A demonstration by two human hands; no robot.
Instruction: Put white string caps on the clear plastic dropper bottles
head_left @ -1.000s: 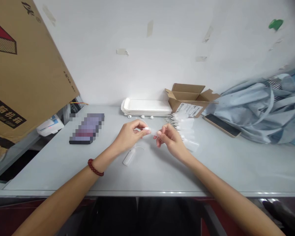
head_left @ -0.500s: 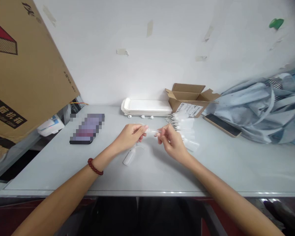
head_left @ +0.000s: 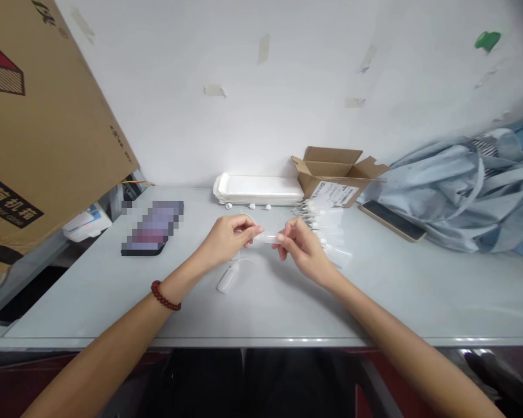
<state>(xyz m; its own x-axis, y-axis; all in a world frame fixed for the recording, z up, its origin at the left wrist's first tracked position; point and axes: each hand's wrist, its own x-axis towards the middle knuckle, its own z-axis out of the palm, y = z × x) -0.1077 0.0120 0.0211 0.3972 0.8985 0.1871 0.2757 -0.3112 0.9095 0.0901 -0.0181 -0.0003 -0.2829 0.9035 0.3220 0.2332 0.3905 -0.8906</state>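
Observation:
Both my hands meet above the middle of the grey table (head_left: 113, 290). My left hand (head_left: 226, 239) and my right hand (head_left: 300, 247) pinch the two ends of one small clear plastic bottle (head_left: 268, 237), fingers closed on it. Just below my left hand another small clear bottle (head_left: 227, 278) with a thin tube lies on the table. A row of several similar bottles (head_left: 329, 229) lies right of my right hand. A dark red bead bracelet (head_left: 164, 296) is on my left wrist.
A stack of white trays (head_left: 259, 189) sits at the back with small white caps (head_left: 253, 206) in front. An open cardboard box (head_left: 335, 174) stands to its right. A phone (head_left: 391, 220) and blue cloth (head_left: 462, 186) lie far right; a dark blurred object (head_left: 152, 227) and a large carton (head_left: 39, 116) are left.
My hands stay together on the small bottle; the fingers shifted slightly along it. Nothing else on the table has moved.

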